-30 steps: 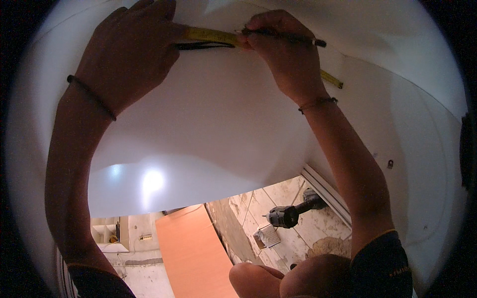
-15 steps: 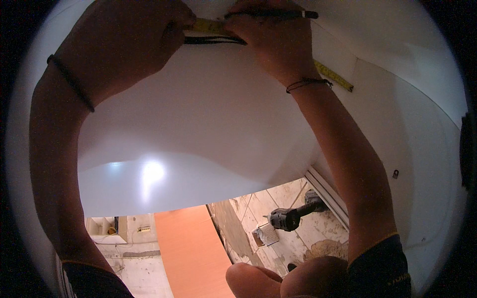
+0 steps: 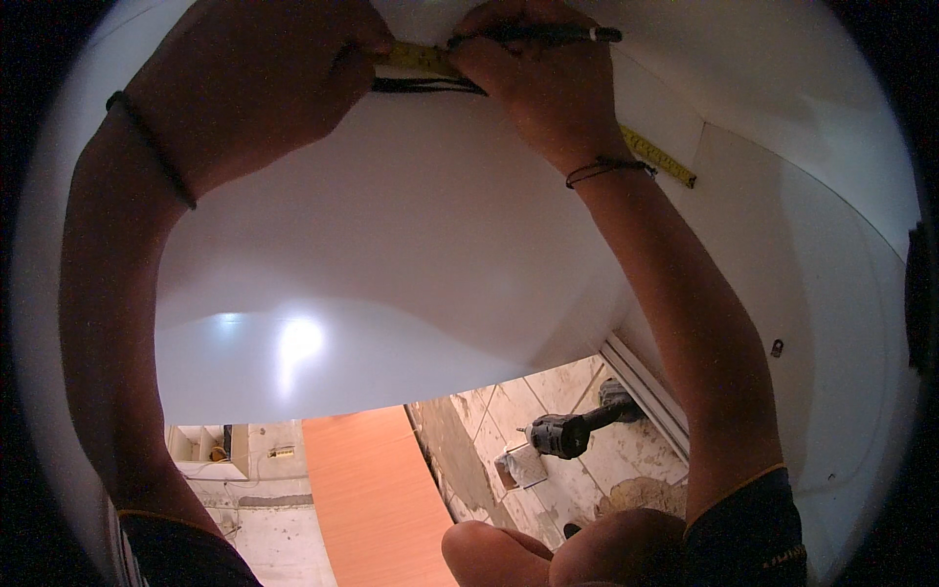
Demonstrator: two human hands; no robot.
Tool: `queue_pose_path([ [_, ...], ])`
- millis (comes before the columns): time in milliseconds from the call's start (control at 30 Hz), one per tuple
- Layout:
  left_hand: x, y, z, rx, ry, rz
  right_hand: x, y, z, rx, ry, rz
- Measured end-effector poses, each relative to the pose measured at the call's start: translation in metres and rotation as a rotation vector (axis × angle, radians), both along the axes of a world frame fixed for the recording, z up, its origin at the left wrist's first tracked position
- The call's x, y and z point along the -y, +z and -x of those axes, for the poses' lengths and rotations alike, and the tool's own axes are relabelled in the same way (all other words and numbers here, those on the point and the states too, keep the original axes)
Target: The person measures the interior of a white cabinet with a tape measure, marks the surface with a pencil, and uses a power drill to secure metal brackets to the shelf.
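Observation:
At the top of the view, my left hand [image 3: 313,68] is closed on a yellow tape measure [image 3: 421,59]. The blade runs across to my right hand and passes behind it. Its metal-tipped end [image 3: 665,161] shows again beyond my right wrist. A dark pen [image 3: 577,34] is gripped in my right hand [image 3: 538,83], its tip side turned toward the tape and its white-banded end pointing right. My right fingers sit against the tape. A black cord loop [image 3: 430,86] stretches just below the tape between both hands. Under them lies a smooth white panel [image 3: 391,215].
A white side wall [image 3: 743,254] with a small metal fitting [image 3: 778,347] rises at the right. Below the panel's near edge are an orange-toned board [image 3: 372,489], a black cordless drill [image 3: 562,435] on dirty tiles, a small box [image 3: 520,468] and a divided tray [image 3: 207,450].
Both hands, with the tape and pen, sit very slightly lower in the view, the left one also a little further right. Their grips look the same.

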State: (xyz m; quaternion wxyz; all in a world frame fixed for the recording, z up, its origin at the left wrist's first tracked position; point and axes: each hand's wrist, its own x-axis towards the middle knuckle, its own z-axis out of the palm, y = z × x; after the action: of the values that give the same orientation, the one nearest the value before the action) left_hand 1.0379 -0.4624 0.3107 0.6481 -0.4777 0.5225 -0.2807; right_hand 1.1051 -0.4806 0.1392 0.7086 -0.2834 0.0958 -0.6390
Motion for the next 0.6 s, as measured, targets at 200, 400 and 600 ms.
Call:
queue_pose_path([
  [200, 0.002, 0.004, 0.0, 0.028, -0.009, -0.055, -0.002, 0.0, -0.002, 0.004, -0.019, 0.002],
  [400, 0.002, 0.004, 0.002, 0.035, -0.004, -0.049, -0.002, 0.0, -0.001, 0.031, -0.029, 0.011],
  [600, 0.0, 0.004, -0.004, -0.001, -0.065, -0.058, -0.001, -0.003, -0.002, 0.013, -0.058, 0.034],
])
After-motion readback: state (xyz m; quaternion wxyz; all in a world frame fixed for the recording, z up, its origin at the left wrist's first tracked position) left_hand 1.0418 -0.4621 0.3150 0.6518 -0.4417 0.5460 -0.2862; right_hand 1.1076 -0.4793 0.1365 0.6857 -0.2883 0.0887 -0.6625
